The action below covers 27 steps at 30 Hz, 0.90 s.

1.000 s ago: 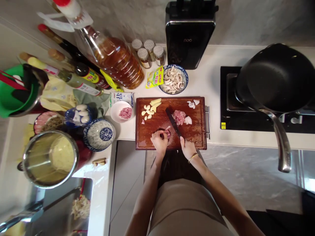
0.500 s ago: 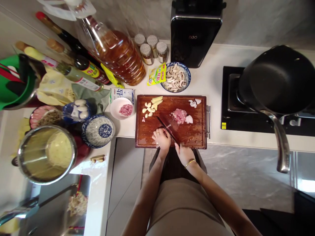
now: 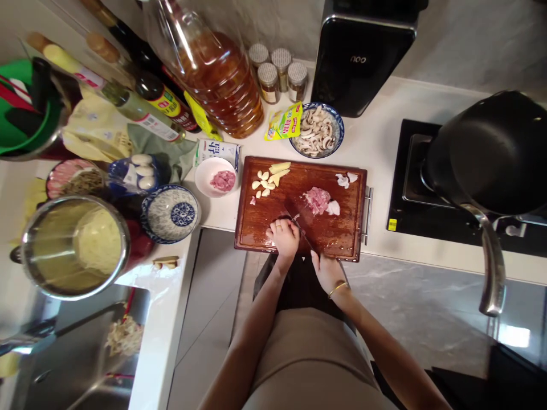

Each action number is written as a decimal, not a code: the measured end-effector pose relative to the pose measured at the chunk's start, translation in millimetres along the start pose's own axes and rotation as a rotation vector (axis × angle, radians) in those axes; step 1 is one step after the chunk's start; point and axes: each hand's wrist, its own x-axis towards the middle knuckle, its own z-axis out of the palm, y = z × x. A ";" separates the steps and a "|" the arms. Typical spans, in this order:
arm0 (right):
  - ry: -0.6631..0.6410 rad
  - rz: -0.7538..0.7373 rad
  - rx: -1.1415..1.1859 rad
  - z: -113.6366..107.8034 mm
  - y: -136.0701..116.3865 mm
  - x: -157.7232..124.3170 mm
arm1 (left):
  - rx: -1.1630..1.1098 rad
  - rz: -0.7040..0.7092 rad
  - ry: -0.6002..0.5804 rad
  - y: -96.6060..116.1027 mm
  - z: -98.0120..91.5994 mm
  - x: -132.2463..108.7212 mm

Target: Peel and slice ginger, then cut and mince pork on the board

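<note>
My right hand [image 3: 329, 272], with a gold bangle at the wrist, grips the handle of a kitchen knife [image 3: 304, 226]. Its blurred blade slants up and left over the wooden cutting board [image 3: 260, 213]. Left of the blade, the curled fingers of my left hand [image 3: 285, 236] press down on the board close to the steel; what lies under them is hidden. Beyond the blade sits a mound of cut pink meat [image 3: 317, 200] with a whitish piece of fat [image 3: 333, 208] touching it. Peeled garlic cloves [image 3: 264, 185] and ginger pieces [image 3: 280, 171] lie at the board's upper left, white scraps [image 3: 345, 180] at its upper right.
Behind the board stand a bowl of sliced mushrooms [image 3: 317, 134], a seasoning packet [image 3: 285, 122] and a large oil bottle [image 3: 226, 80]. A white bowl of meat [image 3: 203, 176] and a patterned bowl [image 3: 156, 219] are leftward. A black pan [image 3: 482, 154] sits on the stove at right.
The view has shifted and tilted slightly. The knife blade now shows more of its flat side and is smeared by motion. Both hands keep nearly the same places on the board.
</note>
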 end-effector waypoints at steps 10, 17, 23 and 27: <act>0.021 -0.032 0.287 -2.5 18.0 37.7 | -0.010 0.005 0.028 -2.8 -0.8 -0.2; -0.121 0.091 0.902 -35.4 61.4 66.2 | -0.028 -0.029 0.023 -4.9 -2.6 -1.0; 0.182 -0.033 0.303 -36.2 40.6 35.6 | -0.093 -0.070 -0.023 -5.0 -12.2 -1.6; 0.138 -0.060 0.030 -12.9 10.3 2.5 | -0.084 -0.056 -0.034 -6.3 -11.8 -3.8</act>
